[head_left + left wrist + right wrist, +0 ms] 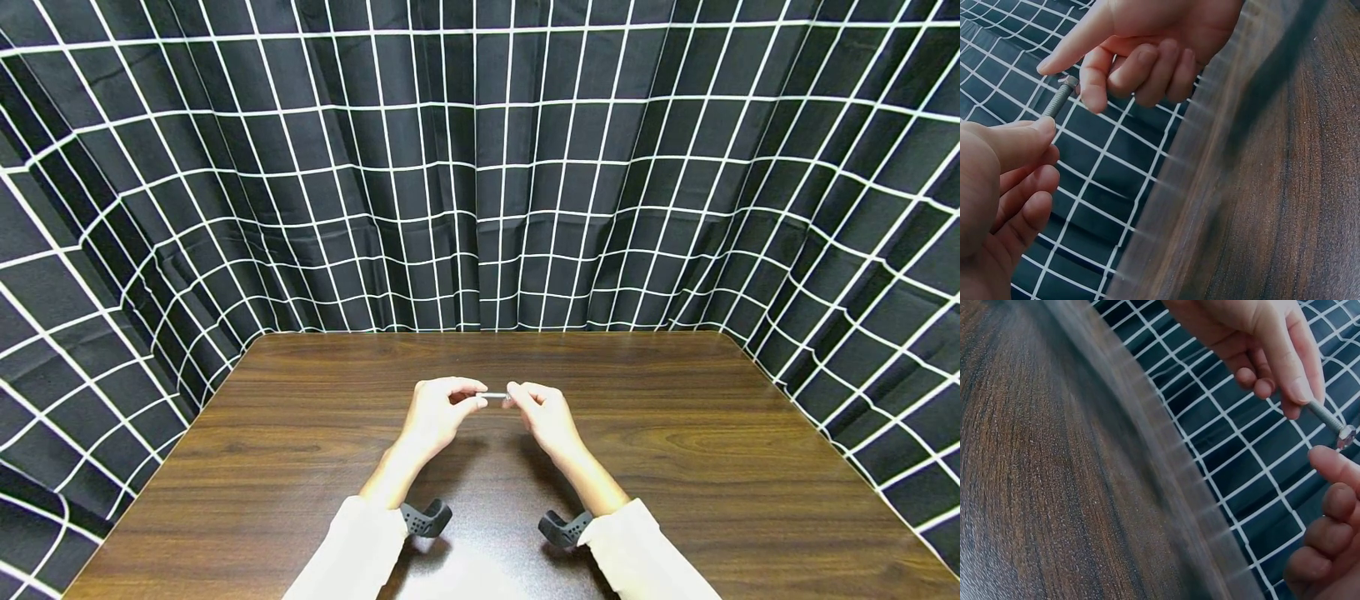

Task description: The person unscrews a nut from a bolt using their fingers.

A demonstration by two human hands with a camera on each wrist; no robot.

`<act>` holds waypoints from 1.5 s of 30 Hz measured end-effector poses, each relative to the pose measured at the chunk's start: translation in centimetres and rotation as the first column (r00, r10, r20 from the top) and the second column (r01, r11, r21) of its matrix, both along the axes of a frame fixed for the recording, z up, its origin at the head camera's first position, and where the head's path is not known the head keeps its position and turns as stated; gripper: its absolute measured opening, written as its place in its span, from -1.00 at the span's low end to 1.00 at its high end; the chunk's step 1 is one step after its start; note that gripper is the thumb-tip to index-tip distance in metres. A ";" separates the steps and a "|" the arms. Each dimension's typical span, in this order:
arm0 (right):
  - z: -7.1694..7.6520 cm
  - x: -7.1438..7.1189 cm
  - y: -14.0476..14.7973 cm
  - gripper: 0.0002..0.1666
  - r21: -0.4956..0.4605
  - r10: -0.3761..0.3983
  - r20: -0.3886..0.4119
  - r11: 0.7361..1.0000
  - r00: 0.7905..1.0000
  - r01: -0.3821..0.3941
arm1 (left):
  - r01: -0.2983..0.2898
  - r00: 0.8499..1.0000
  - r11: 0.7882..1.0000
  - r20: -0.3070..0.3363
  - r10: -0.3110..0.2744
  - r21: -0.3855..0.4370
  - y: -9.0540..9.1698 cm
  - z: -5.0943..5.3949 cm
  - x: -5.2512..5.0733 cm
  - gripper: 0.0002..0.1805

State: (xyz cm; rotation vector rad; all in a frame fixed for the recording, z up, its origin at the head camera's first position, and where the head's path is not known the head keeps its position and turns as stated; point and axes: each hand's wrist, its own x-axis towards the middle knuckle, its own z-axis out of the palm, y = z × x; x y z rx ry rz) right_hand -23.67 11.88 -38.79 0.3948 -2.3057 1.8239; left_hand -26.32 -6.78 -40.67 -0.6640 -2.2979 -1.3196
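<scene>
A silver bolt (1329,417) with a threaded shank and a hex head (1071,81) is held above the tabletop. My left hand (437,414) pinches the shank end between thumb and fingertips, and the head points toward my right hand. Around the head, the thumb and forefinger of my right hand (546,417) are spread, with a visible gap to the head in the left wrist view. The other fingers (1157,72) of that hand are loosely bent. In the head view the right fingertips partly cover the bolt's head.
A dark brown wooden table (300,433) lies under both hands. Black curtains with a white grid (480,183) stand behind it and at its sides. Each wrist wears a dark grey strap mount (427,518), below the white sleeves (360,542).
</scene>
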 end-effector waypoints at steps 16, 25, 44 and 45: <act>0.0 0.0 0.1 -0.83 -0.016 0.001 -0.050 1.000 0.999 -0.001 | -0.014 1.000 1.000 0.013 0.014 -0.001 0.0 0.3 0.1 -0.84; -2.1 -1.5 0.6 -0.83 -0.105 0.044 -0.036 0.993 0.998 -0.048 | -0.014 1.000 1.000 -0.004 0.014 -0.009 -0.1 0.1 -0.1 -0.85; -3.3 -2.4 0.8 -0.70 -0.182 0.115 -0.110 0.974 0.987 -0.133 | -0.017 1.000 1.000 -0.003 0.017 -0.008 -0.2 0.0 -0.2 -0.85; -3.3 -2.4 0.8 -0.70 -0.183 0.114 -0.107 0.974 0.988 -0.132 | -0.017 1.000 1.000 -0.001 0.017 -0.008 -0.2 0.0 -0.2 -0.85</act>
